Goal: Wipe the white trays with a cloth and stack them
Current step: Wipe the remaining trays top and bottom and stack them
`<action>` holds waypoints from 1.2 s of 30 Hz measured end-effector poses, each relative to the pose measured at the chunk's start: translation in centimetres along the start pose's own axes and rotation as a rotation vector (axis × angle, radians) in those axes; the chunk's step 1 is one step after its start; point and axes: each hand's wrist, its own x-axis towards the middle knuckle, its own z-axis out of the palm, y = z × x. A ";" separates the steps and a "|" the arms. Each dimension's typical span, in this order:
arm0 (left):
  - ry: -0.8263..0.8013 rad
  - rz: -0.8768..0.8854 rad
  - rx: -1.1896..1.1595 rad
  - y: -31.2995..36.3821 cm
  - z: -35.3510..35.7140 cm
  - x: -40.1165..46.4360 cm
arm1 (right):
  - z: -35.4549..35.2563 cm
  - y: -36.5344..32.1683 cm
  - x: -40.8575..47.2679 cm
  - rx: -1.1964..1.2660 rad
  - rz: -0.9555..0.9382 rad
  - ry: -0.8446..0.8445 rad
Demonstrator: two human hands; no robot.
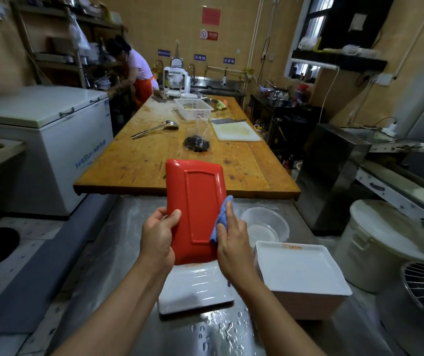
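Observation:
I hold a tray (196, 201) upright over the steel counter, its red underside facing me. My left hand (158, 233) grips its lower left edge, thumb on the red back. My right hand (232, 236) presses a blue cloth (221, 220) against the tray's right edge. Below it a wet white tray (195, 291) lies flat on the counter. To the right stands a stack of white trays (301, 272) with red sides.
A clear plastic bowl (266, 224) sits behind the stack. A long wooden table (185, 155) ahead carries a ladle, basket, cutting board and bagged dark item. A person works at its far end. Water drops lie on the steel counter (128, 253). A white bucket (383, 242) stands at right.

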 end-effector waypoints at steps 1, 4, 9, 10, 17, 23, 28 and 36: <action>0.008 0.010 -0.003 0.2 0.2 0.2 | 0.1 0.1 -0.4 0.015 0.020 0.012; 0.025 0.018 -0.043 0.3 0.8 0.5 | 0.2 0.1 -1.0 0.110 0.050 0.100; -0.036 -0.054 -0.170 -0.2 2.0 0.1 | -0.9 -0.2 0.8 0.512 0.192 0.196; -0.062 -0.081 -0.198 -0.2 1.9 0.0 | -1.2 -0.2 1.2 0.569 0.212 0.208; -0.307 -0.275 -0.002 2.6 -0.9 1.4 | -5.2 1.5 3.2 0.630 0.160 0.138; -0.362 -0.438 -0.115 5.1 -3.2 3.5 | -8.6 1.3 4.5 0.541 0.009 -0.089; -0.398 -0.401 0.274 4.4 -2.7 3.2 | -8.2 1.0 4.8 0.395 -0.007 -0.163; -0.188 -0.415 0.152 2.4 -3.5 3.6 | -6.1 2.3 2.8 0.066 -0.099 -0.146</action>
